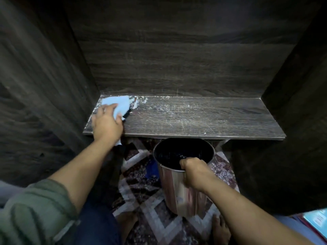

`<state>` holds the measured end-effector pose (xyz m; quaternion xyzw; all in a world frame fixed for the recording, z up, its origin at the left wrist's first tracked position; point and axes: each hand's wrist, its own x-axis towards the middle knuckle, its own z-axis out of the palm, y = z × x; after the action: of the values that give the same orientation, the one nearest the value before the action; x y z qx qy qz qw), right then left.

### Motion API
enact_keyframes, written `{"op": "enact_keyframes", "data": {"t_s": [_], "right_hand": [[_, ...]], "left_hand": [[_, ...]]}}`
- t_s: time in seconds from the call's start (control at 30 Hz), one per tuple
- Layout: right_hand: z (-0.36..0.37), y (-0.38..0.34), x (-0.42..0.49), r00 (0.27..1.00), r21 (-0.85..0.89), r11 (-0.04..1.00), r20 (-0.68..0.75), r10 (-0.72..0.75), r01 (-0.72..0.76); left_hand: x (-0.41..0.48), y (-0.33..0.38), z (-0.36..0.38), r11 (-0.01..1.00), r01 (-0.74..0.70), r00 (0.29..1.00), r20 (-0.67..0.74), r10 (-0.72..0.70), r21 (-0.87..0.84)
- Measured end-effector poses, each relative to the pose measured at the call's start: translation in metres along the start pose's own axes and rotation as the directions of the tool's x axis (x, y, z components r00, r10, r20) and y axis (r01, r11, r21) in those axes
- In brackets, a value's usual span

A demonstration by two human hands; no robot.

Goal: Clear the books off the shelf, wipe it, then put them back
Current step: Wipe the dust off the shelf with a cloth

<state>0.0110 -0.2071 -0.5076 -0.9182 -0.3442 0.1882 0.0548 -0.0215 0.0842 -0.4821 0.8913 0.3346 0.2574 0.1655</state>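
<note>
A dark wooden shelf spans the cabinet, bare of books and streaked with white dust, thickest near its back left corner. My left hand presses a light blue cloth flat on the shelf's left end. My right hand grips the near rim of a shiny metal bin, held just below the shelf's front edge. Books with teal and red covers show at the bottom right corner.
Dark cabinet walls close in on the left, right and back. A patterned rug covers the floor beneath. My knees and bare feet are at the bottom of the view.
</note>
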Motion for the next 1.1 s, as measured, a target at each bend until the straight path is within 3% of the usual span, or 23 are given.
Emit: {"op": "enact_keyframes", "data": {"t_s": [0.13, 0.27, 0.47, 0.6, 0.77, 0.93, 1.1], "right_hand": [[-0.003, -0.004, 0.003, 1.0, -0.021, 1.0, 0.014, 0.01, -0.01], [-0.007, -0.003, 0.003, 0.999, 0.01, 0.999, 0.035, 0.039, -0.039], [-0.012, 0.002, 0.007, 0.996, -0.017, 0.997, 0.055, 0.075, -0.074], [-0.012, 0.001, 0.012, 0.996, -0.054, 0.996, 0.051, 0.074, -0.072], [-0.012, -0.005, 0.016, 0.996, -0.045, 0.996, 0.032, 0.082, -0.081], [-0.015, -0.004, 0.01, 0.998, -0.027, 0.997, -0.003, 0.067, -0.067], [-0.018, -0.005, 0.005, 0.997, 0.004, 0.997, 0.009, 0.081, -0.081]], "left_hand": [[0.02, -0.025, -0.006, 0.988, 0.093, 0.991, -0.112, -0.079, 0.127], [0.025, -0.044, 0.006, 0.984, 0.018, 1.0, -0.01, -0.016, 0.178], [0.038, -0.042, 0.019, 0.981, 0.149, 0.987, 0.039, -0.155, 0.127], [0.037, -0.033, 0.028, 0.971, 0.168, 0.985, 0.001, -0.171, 0.167], [0.018, -0.002, 0.041, 0.984, 0.07, 0.997, 0.029, -0.075, 0.162], [-0.007, 0.032, 0.051, 0.983, -0.125, 0.987, 0.119, 0.109, 0.135], [-0.053, 0.067, 0.065, 0.952, -0.299, 0.95, 0.08, 0.303, -0.061]]}}
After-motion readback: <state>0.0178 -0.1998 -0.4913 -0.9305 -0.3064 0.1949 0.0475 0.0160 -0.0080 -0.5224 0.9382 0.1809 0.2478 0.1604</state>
